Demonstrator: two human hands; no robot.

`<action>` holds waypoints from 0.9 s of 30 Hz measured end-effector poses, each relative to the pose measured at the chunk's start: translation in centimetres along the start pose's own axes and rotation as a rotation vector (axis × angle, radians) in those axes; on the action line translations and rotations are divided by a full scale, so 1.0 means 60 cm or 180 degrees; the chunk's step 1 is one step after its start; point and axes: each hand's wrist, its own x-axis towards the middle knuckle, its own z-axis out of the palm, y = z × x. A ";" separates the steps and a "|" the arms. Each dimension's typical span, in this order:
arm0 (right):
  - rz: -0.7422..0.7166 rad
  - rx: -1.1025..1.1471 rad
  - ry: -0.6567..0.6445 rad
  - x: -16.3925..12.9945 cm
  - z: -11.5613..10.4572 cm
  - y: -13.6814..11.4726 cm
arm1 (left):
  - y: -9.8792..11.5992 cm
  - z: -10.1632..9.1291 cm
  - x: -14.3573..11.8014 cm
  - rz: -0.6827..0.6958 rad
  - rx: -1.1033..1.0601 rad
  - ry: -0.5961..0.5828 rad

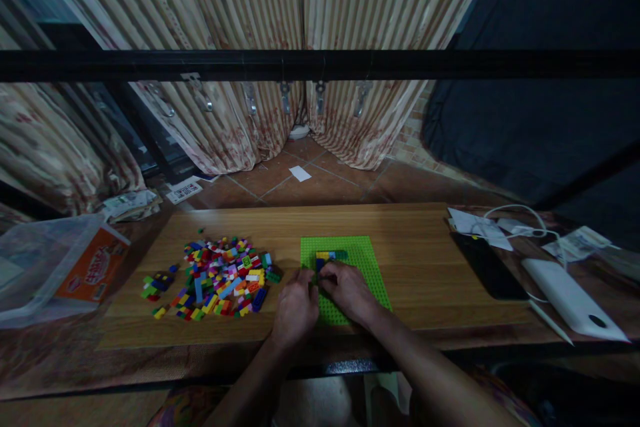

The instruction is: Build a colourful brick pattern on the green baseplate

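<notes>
A green baseplate (365,260) lies on the wooden board (400,227) in front of me. A small block of yellow, blue and green bricks (330,256) stands on the plate near its far left part. Both hands meet over the plate's left side just below that block. My left hand (296,307) rests at the plate's left edge with fingers curled. My right hand (347,290) lies on the plate, fingertips touching the bricks. What the fingers pinch is hidden.
A pile of several loose coloured bricks (220,277) lies left of the plate. A clear plastic container with an orange label (60,267) sits far left. A black phone (487,263), white power bank (570,300), cable and papers lie on the right.
</notes>
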 end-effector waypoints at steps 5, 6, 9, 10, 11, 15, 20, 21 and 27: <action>0.0043 0.0245 0.0005 0.005 0.003 0.005 | 0.004 0.003 0.005 -0.0038 -0.0035 -0.0053; 0.0061 0.0318 -0.0025 0.006 0.004 0.007 | 0.004 0.004 0.006 -0.0032 -0.0037 -0.0065; 0.0105 0.0527 -0.0122 0.010 0.007 0.015 | 0.004 0.006 0.006 0.0005 0.0016 -0.0084; 0.0098 0.0588 -0.0153 0.012 0.009 0.018 | 0.004 0.007 0.006 0.0003 0.0046 -0.0088; 0.0077 0.0639 -0.0181 0.012 0.010 0.021 | 0.004 0.007 0.004 -0.0007 0.0068 -0.0098; -0.0035 0.0613 -0.0269 0.013 0.014 0.027 | 0.005 0.007 -0.004 -0.0010 0.0040 -0.0119; -0.0071 0.0509 -0.0320 0.013 0.012 0.031 | 0.009 0.002 -0.014 0.0045 0.0027 -0.0117; -0.0086 0.0534 -0.0365 0.013 0.010 0.031 | 0.010 0.001 -0.015 0.0061 0.0026 -0.0117; -0.0066 0.0621 -0.0501 0.006 0.004 0.029 | 0.011 -0.001 -0.019 0.0119 0.0099 -0.0179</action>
